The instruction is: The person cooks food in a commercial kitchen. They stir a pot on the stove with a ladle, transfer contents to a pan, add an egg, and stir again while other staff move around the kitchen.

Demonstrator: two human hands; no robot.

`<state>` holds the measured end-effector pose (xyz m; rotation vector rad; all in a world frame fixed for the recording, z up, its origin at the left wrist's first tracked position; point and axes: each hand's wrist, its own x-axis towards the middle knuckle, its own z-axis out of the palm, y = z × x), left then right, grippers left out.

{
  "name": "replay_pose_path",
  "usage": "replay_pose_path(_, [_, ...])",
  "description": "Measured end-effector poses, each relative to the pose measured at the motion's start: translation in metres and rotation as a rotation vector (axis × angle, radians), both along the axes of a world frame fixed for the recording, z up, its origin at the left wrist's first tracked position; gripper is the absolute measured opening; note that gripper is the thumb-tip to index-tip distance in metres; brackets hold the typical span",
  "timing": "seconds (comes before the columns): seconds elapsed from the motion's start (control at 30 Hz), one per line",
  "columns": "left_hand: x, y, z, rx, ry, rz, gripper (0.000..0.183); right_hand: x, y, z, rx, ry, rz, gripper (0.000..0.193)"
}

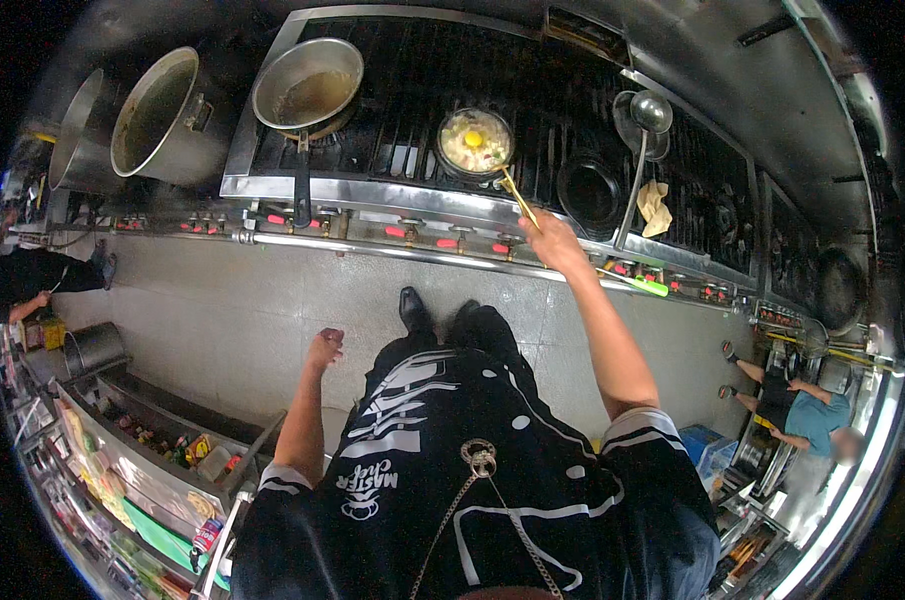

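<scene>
A small dark pan [439, 150] sits on the stove grate, holding a pale, lumpy mixture [465, 152] with a bright yellow egg yolk [473, 138] on top. My right hand [555, 240] reaches over the stove's front rail, closed around slim gold-coloured tongs [516, 190]. Their far end meets the pan's near right edge; whether they grip it I cannot make out. My left hand [327, 347] hangs over the floor at my left side, fingers curled in, with nothing visible in it.
A saucepan [308, 80] with brownish liquid stands left on the stove, its handle [302, 180] jutting forward. On the right are a dark pan [590, 190], a ladle [637, 165] and a crumpled cloth [655, 208]. Large pots [155, 112] stand far left. Two people [818, 420] are nearby.
</scene>
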<state>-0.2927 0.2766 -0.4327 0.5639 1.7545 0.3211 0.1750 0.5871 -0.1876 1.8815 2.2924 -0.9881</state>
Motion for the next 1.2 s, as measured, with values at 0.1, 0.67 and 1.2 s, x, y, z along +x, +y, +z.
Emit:
replay_pose_path(0.1, [-0.018, -0.002, -0.009, -0.021, 0.048, 0.070, 0.048, -0.012, -0.001, -0.011, 0.049, -0.057, -0.015, 0.047])
replay_pose_path(0.67, [0.022, -0.029, -0.012, -0.204, -0.089, 0.302, 0.055, -0.030, 0.017, -0.090, -0.144, -0.002, -0.174, 0.065])
replay_pose_path(1.2, [0.053, -0.024, -0.024, -0.138, 0.046, 0.176, 0.052, -0.013, 0.067, -0.067, 0.164, -0.018, -0.177, 0.071])
